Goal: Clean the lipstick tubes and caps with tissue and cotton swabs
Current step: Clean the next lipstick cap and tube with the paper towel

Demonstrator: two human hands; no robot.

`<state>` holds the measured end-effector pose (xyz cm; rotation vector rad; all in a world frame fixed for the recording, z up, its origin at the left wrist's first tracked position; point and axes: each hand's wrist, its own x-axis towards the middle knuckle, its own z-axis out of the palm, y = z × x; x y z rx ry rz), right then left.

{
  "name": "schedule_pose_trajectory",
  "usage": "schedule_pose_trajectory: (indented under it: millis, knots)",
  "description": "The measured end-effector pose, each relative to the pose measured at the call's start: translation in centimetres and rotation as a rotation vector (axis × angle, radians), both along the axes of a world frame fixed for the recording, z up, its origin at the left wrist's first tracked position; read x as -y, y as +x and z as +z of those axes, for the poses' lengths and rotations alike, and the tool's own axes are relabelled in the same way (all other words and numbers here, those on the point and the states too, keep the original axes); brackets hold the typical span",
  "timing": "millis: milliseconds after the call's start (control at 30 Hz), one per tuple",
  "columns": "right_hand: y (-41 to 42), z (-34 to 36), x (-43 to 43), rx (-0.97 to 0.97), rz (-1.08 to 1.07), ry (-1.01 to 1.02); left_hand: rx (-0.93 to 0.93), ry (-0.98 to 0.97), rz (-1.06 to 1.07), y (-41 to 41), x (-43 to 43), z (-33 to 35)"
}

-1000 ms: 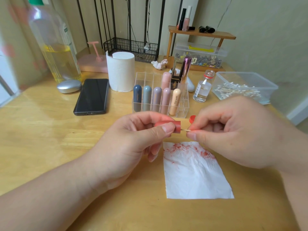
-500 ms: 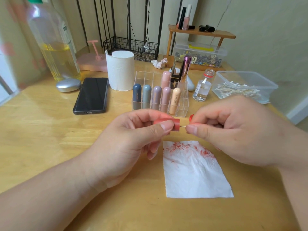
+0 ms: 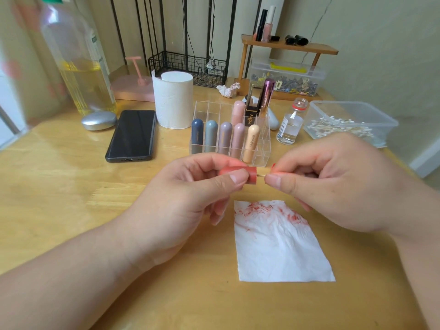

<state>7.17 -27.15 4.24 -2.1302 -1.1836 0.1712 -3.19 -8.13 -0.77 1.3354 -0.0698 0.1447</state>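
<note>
A black phone (image 3: 131, 135) lies flat on the wooden table (image 3: 59, 186); a silver oval case (image 3: 98, 120) sits just beside it.

Left hand (image 3: 181, 206), right hand (image 3: 333, 184) — bare, short-nailed

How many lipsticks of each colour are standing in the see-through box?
Dark blue tube: 1
Grey tube: 1
Mauve tube: 1
Pink tubes: 2
Peach tube: 1
Black tube: 1
Shiny purple tube: 1
Total: 8
</note>
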Motion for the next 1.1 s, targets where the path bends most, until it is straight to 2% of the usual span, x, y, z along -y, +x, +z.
schedule_pose_trajectory:
  millis: [233, 400, 533, 733, 867, 1100]
  knots:
    - [-0.54, 0.21, -0.03, 0.050, 0.126, 0.015, 0.009, 0.055, -0.003, -0.01, 0.15, -0.17]
    - [-0.63, 0.30, -0.14, 0.113, 0.035, 0.036, 0.020, 0.072, 0.000, -0.03, 0.16, -0.07]
    - [-0.39, 0.28, -0.09, 0.052, 0.004, -0.023, 0.024, 0.031, 0.023, 0.01, 0.08, 0.01]
    - [-0.41, 0.56, 0.34, 0.001, 0.132, 0.012, 0.029, 0.040, 0.034, 0.04, 0.03, -0.02]
    - [-0.13, 0.59, 0.19, 0.052, 0.060, 0.126, 0.030, 0.041, 0.029, 0.01, -0.01, -0.03]
    - [-0.26, 0.46, 0.18, 0.051, 0.007, 0.057, 0.041, 0.016, 0.032, 0.06, 0.05, -0.18]
